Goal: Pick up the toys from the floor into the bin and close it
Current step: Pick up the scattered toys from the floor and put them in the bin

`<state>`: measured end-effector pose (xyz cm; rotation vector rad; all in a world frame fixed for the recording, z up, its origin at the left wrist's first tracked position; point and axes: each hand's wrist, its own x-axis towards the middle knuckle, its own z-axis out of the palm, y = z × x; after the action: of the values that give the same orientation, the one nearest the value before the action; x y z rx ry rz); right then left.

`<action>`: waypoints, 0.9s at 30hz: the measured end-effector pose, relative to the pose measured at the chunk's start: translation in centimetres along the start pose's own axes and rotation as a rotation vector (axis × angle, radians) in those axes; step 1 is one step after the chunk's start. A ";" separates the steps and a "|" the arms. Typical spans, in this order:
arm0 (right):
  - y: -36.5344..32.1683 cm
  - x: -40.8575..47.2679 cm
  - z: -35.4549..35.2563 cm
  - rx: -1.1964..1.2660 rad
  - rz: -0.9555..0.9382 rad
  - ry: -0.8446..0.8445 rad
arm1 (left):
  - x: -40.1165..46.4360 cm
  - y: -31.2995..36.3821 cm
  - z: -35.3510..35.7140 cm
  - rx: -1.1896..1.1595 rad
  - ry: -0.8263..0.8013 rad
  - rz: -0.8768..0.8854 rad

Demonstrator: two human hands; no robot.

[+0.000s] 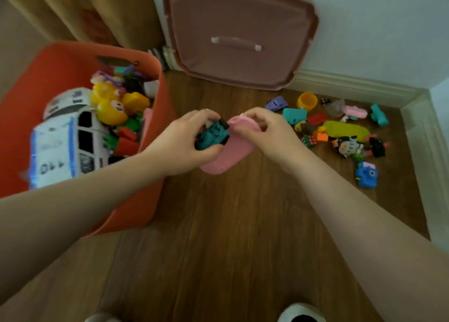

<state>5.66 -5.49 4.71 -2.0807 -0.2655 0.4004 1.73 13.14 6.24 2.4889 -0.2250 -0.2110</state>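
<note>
The orange bin [73, 57] stands on the left, full of toys, among them a white bus [65, 147] and yellow figures [110, 108]. Just right of the bin, above the floor, my left hand [184, 142] grips a teal toy car [212, 134]. My right hand [267, 132] pinches the top end of a flat pink toy [233, 149], which also lies partly under my left hand. The bin's brownish-pink lid [240, 30] leans against the wall. Several toys lie on the floor at the right: a yellow cup [307, 100], a blue camera [366, 174], a doll [347, 145].
A wooden cabinet [97, 11] stands behind the bin. White skirting [422, 137] runs along the wall and the right corner. Bare wooden floor [230, 236] stretches in front of me. My slippers [301, 313] show at the bottom edge.
</note>
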 end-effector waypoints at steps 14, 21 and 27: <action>-17.3 6.8 16.2 0.070 0.459 -0.052 | -14.3 -15.8 -11.9 -0.041 0.380 -0.601; -18.3 8.8 14.2 -0.149 0.688 -0.203 | -15.1 -19.9 -11.1 0.098 -0.114 -0.783; -18.2 9.6 14.3 -0.188 0.662 -0.257 | -15.2 -19.1 -11.2 0.137 0.123 -0.699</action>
<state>8.49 18.40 11.78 -2.2666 0.2620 1.0763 -8.60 37.90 5.15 2.6108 0.7135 -0.3309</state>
